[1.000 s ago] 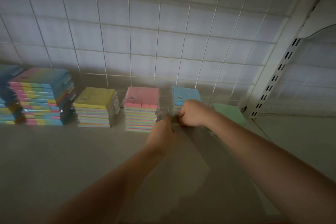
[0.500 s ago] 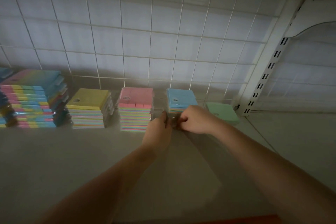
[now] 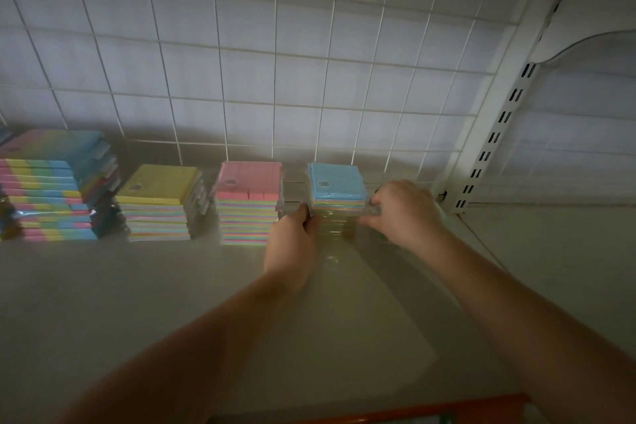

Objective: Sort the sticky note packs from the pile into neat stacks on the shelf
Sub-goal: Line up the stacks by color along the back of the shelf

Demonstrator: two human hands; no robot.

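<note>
Gripping blue-topped stack on shelf.

White wire grid panel behind; slotted white upright right; orange edge below.

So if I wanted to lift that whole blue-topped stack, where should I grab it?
Probably by its two side faces, low down, from the front. The blue-topped stack is tall, loose packs, and the left hand and right hand already flank it there.

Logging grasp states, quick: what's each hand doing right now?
Left hand: fingers curled on the left side of the blue-topped stack.
Right hand: fingers at the stack's right side; actual grip cannot be told.
</note>
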